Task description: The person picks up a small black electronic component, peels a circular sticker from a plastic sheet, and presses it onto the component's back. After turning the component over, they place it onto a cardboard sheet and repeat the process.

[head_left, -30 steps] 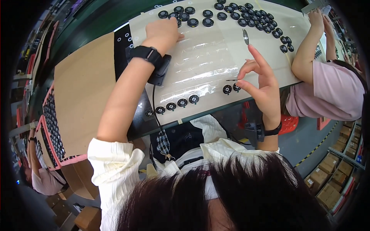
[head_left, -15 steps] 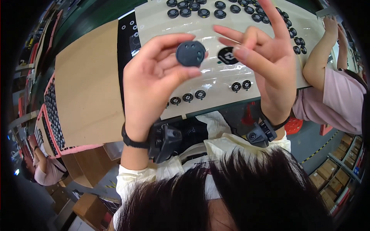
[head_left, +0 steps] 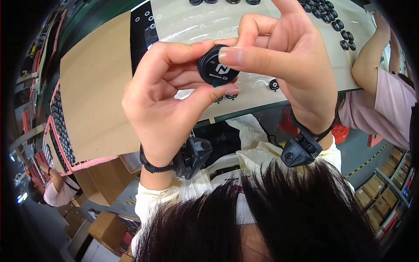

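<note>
My left hand [head_left: 161,96] is closed, gripping a round black puck by its rim between thumb and fingers. A round black label [head_left: 220,72] with a white mark and a small green tab covers the puck's face. My right hand [head_left: 292,56] is closed at the label, its thumb pressed flat on the upper right of it and the index finger bent at its top edge. Whether the label sits evenly on the puck is partly hidden by that thumb. Below the hands, another round label [head_left: 273,84] with a green tab lies on the sheet.
The pale sheet [head_left: 187,22] on the table carries several black pucks [head_left: 325,13] along its far and right parts. A brown cardboard sheet [head_left: 100,87] lies at the left, beside a pink-edged tray [head_left: 60,131]. At the right, a co-worker's arm [head_left: 371,52] reaches over the table.
My right hand has brought the label leftward onto the puck in my left hand, and its thumb now presses there. The puck's bare dimpled face is now covered.
</note>
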A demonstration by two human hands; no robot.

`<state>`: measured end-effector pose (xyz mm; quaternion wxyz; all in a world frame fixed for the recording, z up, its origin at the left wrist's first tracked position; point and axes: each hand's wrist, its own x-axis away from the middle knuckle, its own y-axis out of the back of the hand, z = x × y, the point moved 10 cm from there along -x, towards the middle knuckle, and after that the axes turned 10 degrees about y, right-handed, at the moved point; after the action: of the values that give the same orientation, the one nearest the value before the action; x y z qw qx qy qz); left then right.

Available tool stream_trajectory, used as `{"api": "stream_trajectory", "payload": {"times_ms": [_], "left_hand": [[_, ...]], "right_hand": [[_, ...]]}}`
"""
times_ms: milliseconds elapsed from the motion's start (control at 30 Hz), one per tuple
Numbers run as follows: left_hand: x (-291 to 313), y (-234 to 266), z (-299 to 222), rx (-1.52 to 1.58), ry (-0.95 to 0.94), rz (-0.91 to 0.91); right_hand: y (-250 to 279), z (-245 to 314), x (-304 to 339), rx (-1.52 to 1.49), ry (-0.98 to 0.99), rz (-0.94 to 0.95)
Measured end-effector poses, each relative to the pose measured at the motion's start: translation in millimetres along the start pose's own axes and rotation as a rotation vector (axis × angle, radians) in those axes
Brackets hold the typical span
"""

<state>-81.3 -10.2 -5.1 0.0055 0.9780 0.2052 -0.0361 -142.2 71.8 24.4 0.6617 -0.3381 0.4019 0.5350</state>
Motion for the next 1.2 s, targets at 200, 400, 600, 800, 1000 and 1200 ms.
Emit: {"api": "stream_trajectory", "payload": {"times_ms": [200,400,600,800,1000,1200], "left_hand": [[1,4,3,-0.012,0.008,-0.017],[0,9,2,-0.035,0.01,-0.061],[1,7,5,0.04,0.024,-0.082],[2,-13,2,-0.469,0.109,0.094],[-73,13,56,0.135,0.505,0.269],[-169,56,152,0.037,0.705,0.212]], "right_hand": [[7,-21,20,-0.141,-0.426,-0.49],[22,-20,41,0.028,-0.583,-0.673],[36,0,41,0.431,-0.541,-0.592],[39,17,44,0.855,-0.481,-0.451],[47,32,65,1.057,-0.452,-0.409],[60,43,102,1.066,-0.598,-0.499]]}}
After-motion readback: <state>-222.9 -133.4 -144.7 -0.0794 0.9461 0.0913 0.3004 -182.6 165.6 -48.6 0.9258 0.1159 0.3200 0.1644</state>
